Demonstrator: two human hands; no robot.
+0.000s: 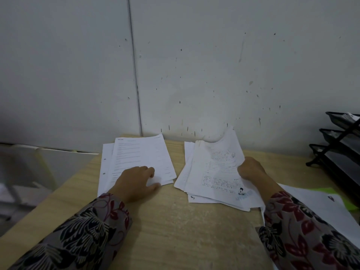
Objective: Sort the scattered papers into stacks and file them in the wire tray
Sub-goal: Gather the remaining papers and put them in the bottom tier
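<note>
No legible text. Printed lines on the left white paper stack (pixel 143 152) and the right white paper stack (pixel 214 172) are blurred.

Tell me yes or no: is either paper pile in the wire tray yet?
No: the left pile and right pile both lie on the table, apart from the tray.

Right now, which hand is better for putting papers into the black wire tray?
The right hand. It grips sheets of the right pile, and the wire tray stands on that side. The left hand rests on the left stack, farther from it.
</note>
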